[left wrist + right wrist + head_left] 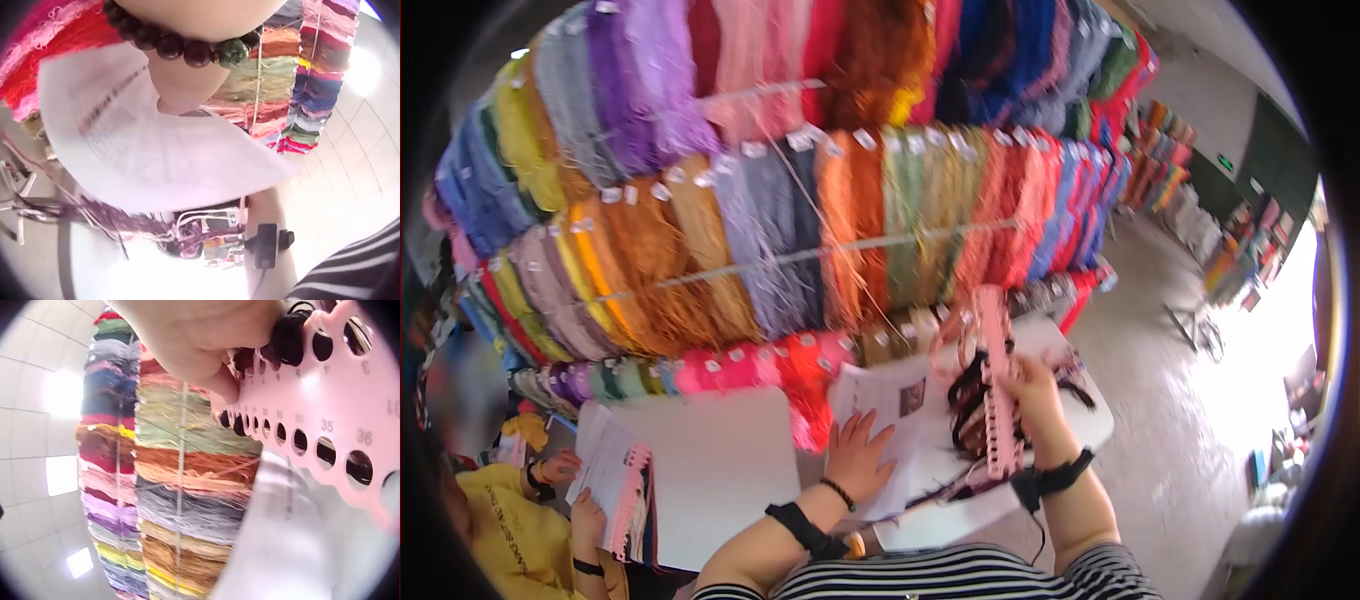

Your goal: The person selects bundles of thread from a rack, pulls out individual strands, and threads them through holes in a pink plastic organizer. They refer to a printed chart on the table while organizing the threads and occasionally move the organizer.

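My right hand (pixel 1036 400) grips a long pink card with holes (pixel 997 400) by its edge, thumb on top. Dark and pale thread bundles hang through its holes; in the right wrist view numbers run along the pink card (pixel 300 400). My left hand (pixel 860 459) lies with fingers spread on a printed sheet (pixel 855 395), which has a small dark picture on it. In the left wrist view the sheet (pixel 125 144) curves below the hand (pixel 187 81), whose fingertips are hidden. Purple and pink threads (pixel 137 225) trail beyond the paper.
Racks of coloured thread skeins (pixel 910 190) stand behind the white tables (pixel 730 440). At the left, a person in a yellow top (pixel 515 530) handles papers beside another pink card (pixel 632 500). Grey floor (pixel 1145 400) lies to the right, with more skeins farther back.
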{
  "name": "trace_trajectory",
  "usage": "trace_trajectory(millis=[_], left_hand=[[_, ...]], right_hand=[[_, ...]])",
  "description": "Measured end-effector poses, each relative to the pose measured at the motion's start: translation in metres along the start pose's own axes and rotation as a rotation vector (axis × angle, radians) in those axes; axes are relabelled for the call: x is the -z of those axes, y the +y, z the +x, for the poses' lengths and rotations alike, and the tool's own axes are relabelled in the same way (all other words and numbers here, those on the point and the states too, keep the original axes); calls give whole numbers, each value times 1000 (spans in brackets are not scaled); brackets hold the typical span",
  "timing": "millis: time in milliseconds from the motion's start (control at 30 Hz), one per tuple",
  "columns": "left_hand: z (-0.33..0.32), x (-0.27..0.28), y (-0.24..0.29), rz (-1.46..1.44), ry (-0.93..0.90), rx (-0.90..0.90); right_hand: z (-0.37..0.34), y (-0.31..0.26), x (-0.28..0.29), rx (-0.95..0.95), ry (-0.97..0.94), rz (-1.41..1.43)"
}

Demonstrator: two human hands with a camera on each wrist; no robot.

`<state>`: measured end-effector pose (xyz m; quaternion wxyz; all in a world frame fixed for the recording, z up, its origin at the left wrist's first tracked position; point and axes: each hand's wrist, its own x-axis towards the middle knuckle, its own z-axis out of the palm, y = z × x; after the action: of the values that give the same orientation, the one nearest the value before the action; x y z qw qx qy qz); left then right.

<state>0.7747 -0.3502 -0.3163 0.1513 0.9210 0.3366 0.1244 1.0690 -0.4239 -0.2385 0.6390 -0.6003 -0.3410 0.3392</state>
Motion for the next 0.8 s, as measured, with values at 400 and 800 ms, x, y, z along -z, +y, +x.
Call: trace_trajectory(millis=[400,800], left_hand=[[44,-62,7,-167,-78,-208],[245,412,24,62,1118,-101]], right_hand=[[8,118,-24,29,39,-752],[-6,115,-14,33,53,-717]])
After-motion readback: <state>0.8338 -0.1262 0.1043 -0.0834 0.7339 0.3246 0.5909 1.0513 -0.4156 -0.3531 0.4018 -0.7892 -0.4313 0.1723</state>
